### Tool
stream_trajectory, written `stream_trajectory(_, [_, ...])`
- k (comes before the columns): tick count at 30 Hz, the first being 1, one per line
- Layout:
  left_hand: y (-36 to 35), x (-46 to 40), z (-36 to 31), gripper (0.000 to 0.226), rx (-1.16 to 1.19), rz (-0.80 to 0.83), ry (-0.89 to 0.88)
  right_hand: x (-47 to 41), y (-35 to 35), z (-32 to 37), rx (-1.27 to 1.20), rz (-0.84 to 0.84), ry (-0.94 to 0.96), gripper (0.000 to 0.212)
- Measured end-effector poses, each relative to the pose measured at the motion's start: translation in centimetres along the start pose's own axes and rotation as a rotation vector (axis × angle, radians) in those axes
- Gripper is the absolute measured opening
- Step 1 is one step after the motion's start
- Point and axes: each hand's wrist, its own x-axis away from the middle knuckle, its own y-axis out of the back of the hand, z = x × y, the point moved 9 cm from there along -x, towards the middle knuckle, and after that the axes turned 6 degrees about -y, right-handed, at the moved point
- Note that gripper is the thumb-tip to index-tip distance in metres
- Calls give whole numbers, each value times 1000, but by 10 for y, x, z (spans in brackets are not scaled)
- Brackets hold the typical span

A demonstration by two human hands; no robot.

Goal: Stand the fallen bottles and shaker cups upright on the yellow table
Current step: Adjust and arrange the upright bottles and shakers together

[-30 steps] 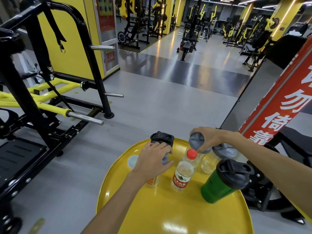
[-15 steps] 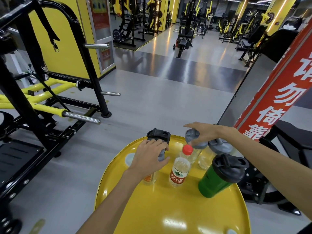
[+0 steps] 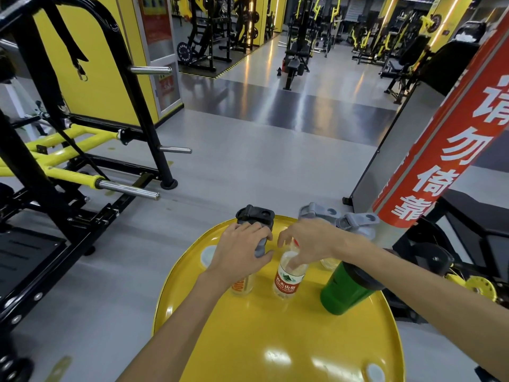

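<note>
The round yellow table (image 3: 275, 340) carries several upright containers. My left hand (image 3: 239, 253) grips a clear shaker cup with a black lid (image 3: 256, 216) and orange lettering at the table's far side. My right hand (image 3: 309, 244) curls over the neck of a water bottle with a red label (image 3: 286, 281), hiding its cap. Two clear shaker cups with grey lids (image 3: 314, 215) (image 3: 358, 220) stand behind that hand. A green shaker cup with a black lid (image 3: 344, 292) stands at the right, under my right forearm.
A red banner post with white characters (image 3: 440, 150) rises just right of the table. A black and yellow weight machine (image 3: 68, 175) with protruding steel bars fills the left. Grey gym floor lies beyond the table's far rim.
My right hand left the grey-lidded shaker cup and came back down onto the water bottle's neck. My left hand stays on the black-lidded shaker cup.
</note>
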Motion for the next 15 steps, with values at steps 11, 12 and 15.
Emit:
stream_trajectory(11, [0,0,0,26,-4,22,4,-3,-4,-2,-219,65,2,49])
stream_trajectory(12, [1,0,0,26,-4,24,4,-2,-6,-5,-241,66,-7,49])
stream_trajectory(15, [1,1,-1,26,-5,27,3,1,-13,-17,-245,72,-32,49])
